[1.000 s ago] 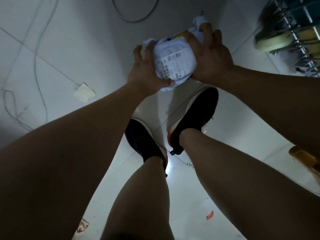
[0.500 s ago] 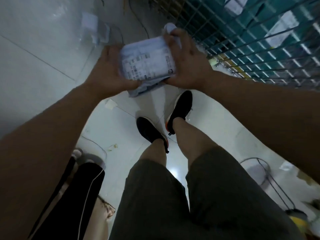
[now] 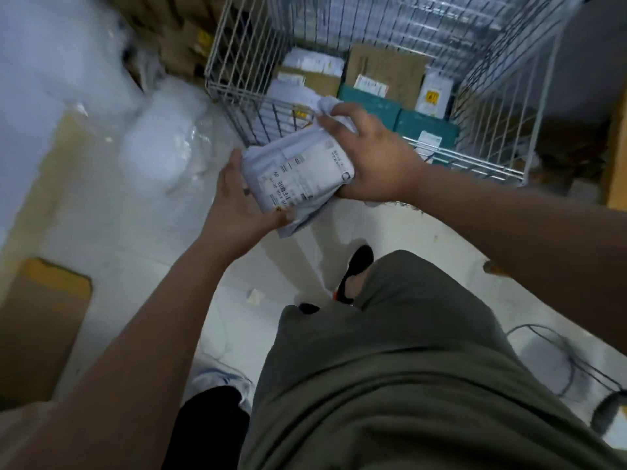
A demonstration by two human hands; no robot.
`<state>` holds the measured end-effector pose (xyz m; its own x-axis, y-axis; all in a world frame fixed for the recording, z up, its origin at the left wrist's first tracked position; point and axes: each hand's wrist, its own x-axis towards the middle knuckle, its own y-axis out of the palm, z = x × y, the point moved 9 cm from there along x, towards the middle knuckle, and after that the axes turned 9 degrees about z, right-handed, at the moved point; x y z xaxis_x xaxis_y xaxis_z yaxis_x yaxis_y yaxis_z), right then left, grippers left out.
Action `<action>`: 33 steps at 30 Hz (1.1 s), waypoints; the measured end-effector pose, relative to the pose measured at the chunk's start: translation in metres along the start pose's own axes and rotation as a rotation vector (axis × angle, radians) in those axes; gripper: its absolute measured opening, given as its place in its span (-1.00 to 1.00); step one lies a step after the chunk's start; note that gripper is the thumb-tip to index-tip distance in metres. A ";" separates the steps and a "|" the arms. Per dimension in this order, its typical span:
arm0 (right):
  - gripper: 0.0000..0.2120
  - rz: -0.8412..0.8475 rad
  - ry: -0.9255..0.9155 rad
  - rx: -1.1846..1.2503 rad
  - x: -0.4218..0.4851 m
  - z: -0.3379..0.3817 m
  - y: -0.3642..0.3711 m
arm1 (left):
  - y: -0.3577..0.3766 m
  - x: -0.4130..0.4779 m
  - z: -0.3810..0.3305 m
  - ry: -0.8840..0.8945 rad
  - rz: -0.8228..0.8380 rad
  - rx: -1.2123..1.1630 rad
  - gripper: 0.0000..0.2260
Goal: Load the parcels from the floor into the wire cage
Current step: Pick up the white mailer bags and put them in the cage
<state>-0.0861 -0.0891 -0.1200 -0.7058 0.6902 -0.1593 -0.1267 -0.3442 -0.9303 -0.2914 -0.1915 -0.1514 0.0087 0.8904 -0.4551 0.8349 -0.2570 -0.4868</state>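
Head view showed a soft grey-white plastic mailer parcel with a printed label [image 3: 305,171] held in both hands at about 12 o'clock from the person, just short of the near rim of the white wire cage [image 3: 230,72]. The left hand [image 3: 237,201] lay palm-up beneath the parcel's near end, fingers loosely curled round its edge. The right hand [image 3: 376,157] was clamped over the far end, fingers wrapped round the bunched plastic.

Judging by the cage, loading was well under way. A brown cardboard box [image 3: 386,72], flat teal cartons [image 3: 369,103] and some white packets already lay on its bottom. The mailer was not yet inside; it needed to be carried over the rim and let go. A heap of clear plastic bags [image 3: 163,144] sat on the pale floor [image 3: 135,232] at 10 o'clock, and a brown cardboard carton [image 3: 40,320] at 8 o'clock. Whether either counted as a parcel left to load could not be told.

Compared with half a second before, the gaze had swung up. Then, the cage showed only as a side wall at 2 o'clock and the parcel hung over the shoes. Now the open cage filled 12 to 1 o'clock, with the parcel almost at its rim and the two-handed grasp unchanged.
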 end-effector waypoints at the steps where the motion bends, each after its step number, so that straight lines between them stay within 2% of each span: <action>1: 0.03 -0.017 0.028 -0.004 -0.008 -0.007 -0.013 | 0.002 0.001 -0.012 -0.001 0.005 -0.059 0.16; 2: 0.04 -0.033 0.055 -0.003 -0.015 -0.014 -0.025 | 0.005 0.002 -0.025 -0.003 0.002 -0.147 0.09; 3: 0.05 -0.049 0.082 0.003 -0.024 -0.022 -0.035 | 0.010 0.003 -0.037 -0.014 -0.004 -0.261 -0.05; 5: 0.06 -0.084 0.148 0.029 -0.039 -0.037 -0.051 | 0.025 0.008 -0.058 -0.085 0.024 -0.547 -0.50; 6: 0.07 -0.098 0.189 0.048 -0.045 -0.045 -0.056 | 0.034 0.013 -0.066 -0.116 0.049 -0.654 -0.63; 7: 0.08 -0.113 0.231 0.067 -0.051 -0.054 -0.060 | 0.040 0.021 -0.074 -0.126 0.066 -0.702 -0.66; 10: 0.07 -0.161 0.309 0.135 -0.063 -0.081 -0.064 | 0.049 0.051 -0.099 -0.092 0.050 -0.672 -0.60; 13: 0.08 -0.192 0.315 0.254 -0.066 -0.113 -0.065 | 0.056 0.087 -0.123 -0.062 0.060 -0.671 -0.65; 16: 0.12 -0.091 0.314 0.456 -0.059 -0.156 -0.056 | 0.057 0.132 -0.135 -0.089 0.088 -0.678 -0.60; 18: 0.06 -0.030 0.316 0.592 -0.050 -0.186 -0.050 | 0.054 0.166 -0.137 -0.125 0.089 -0.667 -0.54; 20: -0.05 -0.057 0.345 0.687 -0.039 -0.217 -0.050 | 0.053 0.197 -0.143 -0.143 0.095 -0.652 -0.54; 22: -0.10 -0.093 0.453 0.856 -0.026 -0.254 -0.042 | 0.056 0.226 -0.147 -0.141 0.118 -0.626 -0.60; 25: -0.03 -0.107 0.692 1.276 -0.008 -0.302 -0.018 | 0.067 0.268 -0.149 -0.143 0.146 -0.631 -0.66; 27: -0.09 -0.098 0.732 1.507 0.009 -0.317 -0.003 | 0.072 0.296 -0.145 -0.158 0.131 -0.648 -0.63; 29: -0.17 -0.115 0.761 1.604 0.025 -0.332 0.011 | 0.076 0.322 -0.138 -0.177 0.086 -0.681 -0.57; 31: -0.13 -0.159 0.821 1.633 0.039 -0.350 0.033 | 0.081 0.348 -0.123 -0.225 0.036 -0.729 -0.50; 33: -0.06 -0.199 0.876 1.633 0.054 -0.363 0.052 | 0.088 0.372 -0.109 -0.245 0.020 -0.768 -0.53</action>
<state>0.1223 0.1613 -0.2968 -0.1511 0.6991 -0.6989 -0.9858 -0.0542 0.1589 -0.1552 0.1580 -0.2824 -0.0191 0.7578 -0.6523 0.9818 0.1374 0.1308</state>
